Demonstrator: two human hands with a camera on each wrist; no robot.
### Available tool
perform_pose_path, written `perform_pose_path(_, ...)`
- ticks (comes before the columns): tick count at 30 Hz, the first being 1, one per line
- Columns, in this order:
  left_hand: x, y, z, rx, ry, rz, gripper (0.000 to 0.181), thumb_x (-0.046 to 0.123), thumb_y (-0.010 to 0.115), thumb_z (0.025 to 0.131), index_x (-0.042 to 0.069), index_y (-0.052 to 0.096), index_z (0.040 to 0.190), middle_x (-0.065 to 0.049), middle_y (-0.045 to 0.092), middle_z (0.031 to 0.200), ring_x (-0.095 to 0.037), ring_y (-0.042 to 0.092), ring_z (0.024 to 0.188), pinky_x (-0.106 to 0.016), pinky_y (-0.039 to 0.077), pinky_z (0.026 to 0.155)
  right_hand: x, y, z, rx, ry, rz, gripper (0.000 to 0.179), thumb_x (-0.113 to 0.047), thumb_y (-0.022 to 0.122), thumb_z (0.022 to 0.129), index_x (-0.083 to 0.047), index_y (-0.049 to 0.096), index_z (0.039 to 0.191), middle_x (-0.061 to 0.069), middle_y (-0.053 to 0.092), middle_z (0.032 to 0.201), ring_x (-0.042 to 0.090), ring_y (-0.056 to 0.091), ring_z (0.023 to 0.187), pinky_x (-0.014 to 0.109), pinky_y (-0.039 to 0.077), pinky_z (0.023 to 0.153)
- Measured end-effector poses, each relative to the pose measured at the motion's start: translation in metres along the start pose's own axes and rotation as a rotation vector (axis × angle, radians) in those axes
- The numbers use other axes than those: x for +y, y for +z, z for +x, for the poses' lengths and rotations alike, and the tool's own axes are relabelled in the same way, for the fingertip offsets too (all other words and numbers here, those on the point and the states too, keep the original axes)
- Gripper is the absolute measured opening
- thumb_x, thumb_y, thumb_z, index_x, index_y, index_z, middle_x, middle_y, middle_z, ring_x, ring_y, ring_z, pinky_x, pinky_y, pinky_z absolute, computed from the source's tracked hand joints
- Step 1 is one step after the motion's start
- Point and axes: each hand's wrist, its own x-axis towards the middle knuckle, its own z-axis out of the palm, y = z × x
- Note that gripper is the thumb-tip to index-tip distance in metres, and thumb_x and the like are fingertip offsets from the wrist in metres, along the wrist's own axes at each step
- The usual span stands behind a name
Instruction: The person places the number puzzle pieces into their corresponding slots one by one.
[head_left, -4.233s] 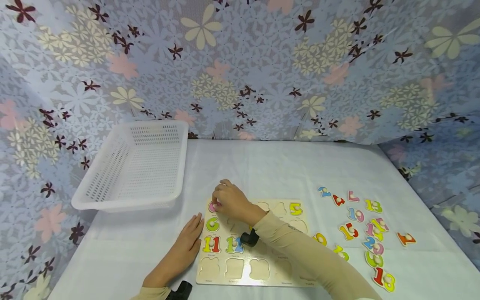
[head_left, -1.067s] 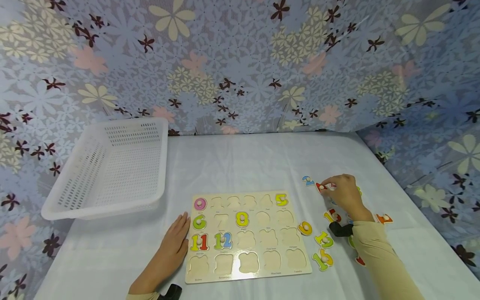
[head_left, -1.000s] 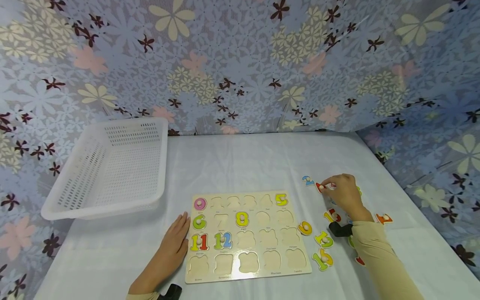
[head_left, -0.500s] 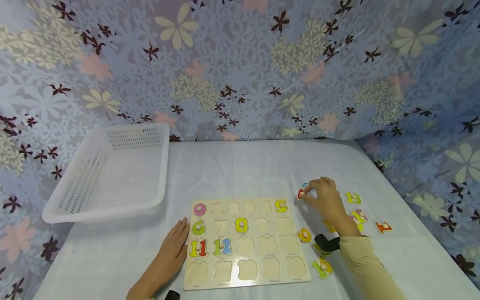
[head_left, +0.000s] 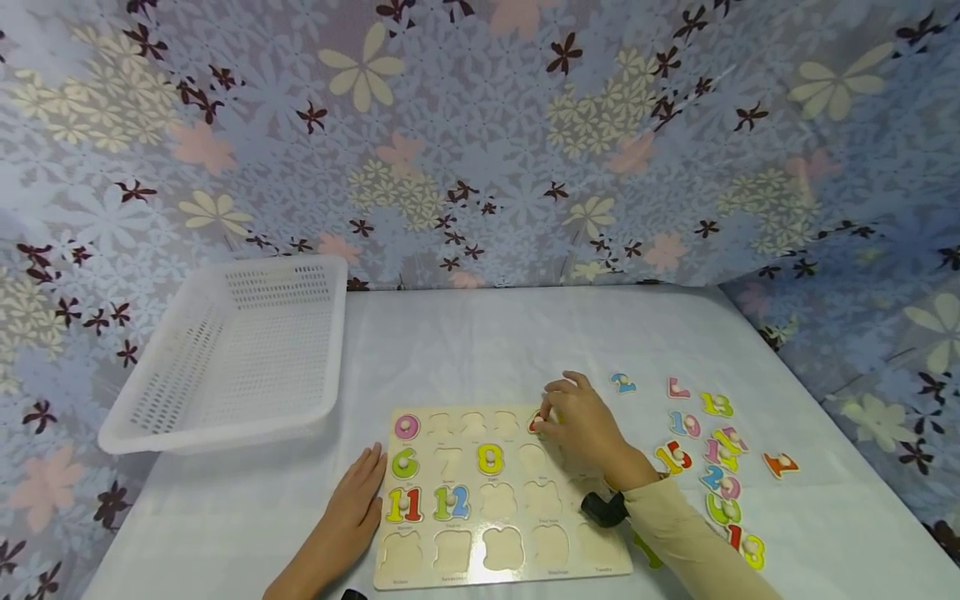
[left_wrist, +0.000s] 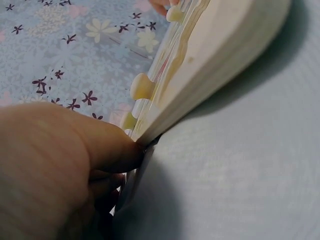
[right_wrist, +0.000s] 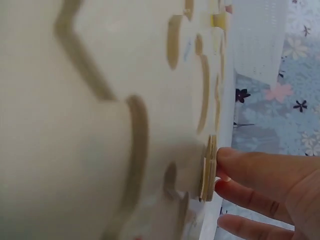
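Note:
A wooden number puzzle board [head_left: 468, 581] lies on the white table, with knobbed number pieces such as the pink 0 [head_left: 407, 427], green 6 [head_left: 405, 463], yellow 8 [head_left: 490, 459], 11 [head_left: 403, 505] and 12 [head_left: 452, 502] set in it. My right hand [head_left: 588, 425] pinches the red number 4 puzzle piece [head_left: 536, 422] over the top row's right part. Seen edge-on in the right wrist view, the piece [right_wrist: 209, 172] stands at the board's surface. My left hand [head_left: 345, 508] lies along the board's left side, fingers fairly straight; its thumb [left_wrist: 117, 150] touches the edge.
Loose number pieces lie right of the board, among them a blue 2 [head_left: 623, 382], pink 7 [head_left: 678, 387], 13 [head_left: 717, 405], 10 [head_left: 685, 423], orange 1 [head_left: 781, 464] and 18 [head_left: 747, 547]. A white plastic basket [head_left: 225, 442] stands at the back left.
My right hand set the pink 0 at the board's top left, then reached right and picked up the red 4. It has carried that piece left over the board. My left hand stays beside the board.

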Motion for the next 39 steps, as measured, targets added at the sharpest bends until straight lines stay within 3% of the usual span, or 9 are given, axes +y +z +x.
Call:
perform_pose_path(16, 0.000, 0.001, 0.001, -0.018, -0.030, 0.002, 0.053, -0.001, 0.052, 0.093, -0.009, 0.036, 0.144, -0.020, 0.028, 0.154, -0.037, 0.018, 0.143, -0.056, 0.017, 0.112, -0.004, 0.005, 0.000, -0.005, 0.063, 0.015, 0.023, -0.020, 0.084, 0.074, -0.018, 0.062, 0.067, 0.010, 0.067, 0.105, 0.040, 0.045, 0.125, 0.048, 0.039, 0.104)
perform_pose_path(24, 0.000, 0.001, 0.001, -0.017, -0.016, 0.007, 0.053, -0.001, 0.052, 0.093, -0.009, 0.037, 0.143, -0.021, 0.029, 0.153, -0.038, 0.019, 0.142, -0.057, 0.018, 0.112, -0.003, 0.007, 0.002, -0.008, 0.020, 0.011, 0.023, -0.017, 0.084, 0.073, -0.017, 0.062, 0.068, 0.003, 0.066, 0.092, 0.031, 0.057, 0.112, 0.044, 0.027, 0.113)
perform_pose_path(29, 0.000, 0.000, 0.001, -0.011, -0.010, 0.015, 0.053, -0.002, 0.052, 0.093, -0.010, 0.037, 0.143, -0.022, 0.029, 0.153, -0.039, 0.020, 0.142, -0.057, 0.018, 0.111, -0.001, 0.001, 0.000, -0.035, 0.030, 0.020, 0.017, -0.018, 0.081, 0.078, -0.016, 0.065, 0.070, 0.006, 0.067, 0.099, 0.035, 0.053, 0.116, 0.048, 0.030, 0.110)
perform_pose_path(31, 0.001, 0.000, 0.001, -0.013, -0.008, 0.012, 0.053, -0.002, 0.052, 0.093, -0.010, 0.037, 0.143, -0.022, 0.030, 0.153, -0.039, 0.020, 0.142, -0.057, 0.018, 0.111, 0.005, -0.007, 0.000, -0.046, 0.060, 0.024, 0.013, -0.018, 0.079, 0.080, -0.013, 0.069, 0.074, 0.012, 0.066, 0.106, 0.040, 0.048, 0.121, 0.052, 0.033, 0.107)
perform_pose_path(35, 0.003, -0.001, 0.000, -0.019, -0.009, 0.008, 0.052, -0.002, 0.052, 0.093, -0.010, 0.037, 0.143, -0.023, 0.030, 0.152, -0.040, 0.020, 0.142, -0.057, 0.019, 0.111, 0.034, -0.030, 0.001, -0.036, 0.192, 0.024, 0.005, -0.012, 0.075, 0.083, -0.008, 0.074, 0.086, 0.022, 0.063, 0.115, 0.048, 0.039, 0.125, 0.061, 0.038, 0.099)
perform_pose_path(39, 0.004, -0.002, 0.000, -0.005, 0.006, 0.012, 0.052, -0.003, 0.052, 0.092, -0.012, 0.038, 0.142, -0.024, 0.030, 0.152, -0.041, 0.022, 0.141, -0.057, 0.020, 0.111, 0.071, -0.053, -0.001, -0.010, 0.336, 0.005, 0.014, -0.009, 0.073, 0.084, -0.003, 0.075, 0.096, 0.028, 0.061, 0.117, 0.055, 0.033, 0.124, 0.066, 0.040, 0.092)
